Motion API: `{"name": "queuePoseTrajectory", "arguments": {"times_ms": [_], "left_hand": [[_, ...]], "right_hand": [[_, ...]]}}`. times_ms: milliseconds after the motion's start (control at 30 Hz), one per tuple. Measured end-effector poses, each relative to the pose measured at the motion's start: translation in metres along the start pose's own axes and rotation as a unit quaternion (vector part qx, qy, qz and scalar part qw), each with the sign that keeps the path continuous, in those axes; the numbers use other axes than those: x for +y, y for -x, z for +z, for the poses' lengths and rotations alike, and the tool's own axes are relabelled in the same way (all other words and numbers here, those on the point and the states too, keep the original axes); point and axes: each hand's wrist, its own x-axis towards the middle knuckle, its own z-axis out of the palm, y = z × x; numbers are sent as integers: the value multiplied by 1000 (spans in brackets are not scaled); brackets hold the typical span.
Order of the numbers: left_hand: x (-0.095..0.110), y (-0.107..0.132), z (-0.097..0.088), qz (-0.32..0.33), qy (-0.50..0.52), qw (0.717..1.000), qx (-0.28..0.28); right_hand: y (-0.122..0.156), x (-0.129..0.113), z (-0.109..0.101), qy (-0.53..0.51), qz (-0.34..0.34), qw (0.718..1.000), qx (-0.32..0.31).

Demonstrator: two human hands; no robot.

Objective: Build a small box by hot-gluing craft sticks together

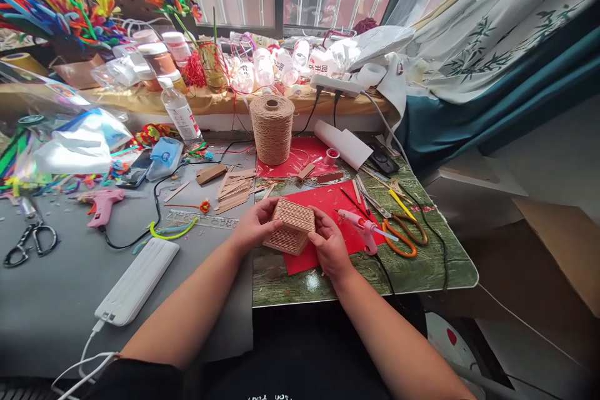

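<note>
A small twine-covered box is held between my two hands above the red sheet. My left hand grips its left side, thumb on the near face. My right hand closes on its right side, fingers behind and thumb at the lower corner. The box is tilted and shows ribbed tan faces with a shadowed gap below the upper one. To the right, a pink glue gun lies on the sheet beside orange-handled scissors. A large spool of twine stands upright behind.
Thin wooden strips lie left of the spool, near a clear ruler. A second pink glue gun, black-handled scissors and a white power bank occupy the grey left side. Cords cross the table.
</note>
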Motion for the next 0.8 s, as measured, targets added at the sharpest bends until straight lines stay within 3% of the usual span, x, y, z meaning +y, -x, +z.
{"name": "queuePoseTrajectory", "arguments": {"times_ms": [533, 800], "left_hand": [[2, 0, 8, 4, 34, 999, 35], [1, 2, 15, -1, 87, 996, -15]], "right_hand": [[1, -4, 2, -20, -11, 999, -26], [3, -1, 5, -25, -36, 998, -44]]}}
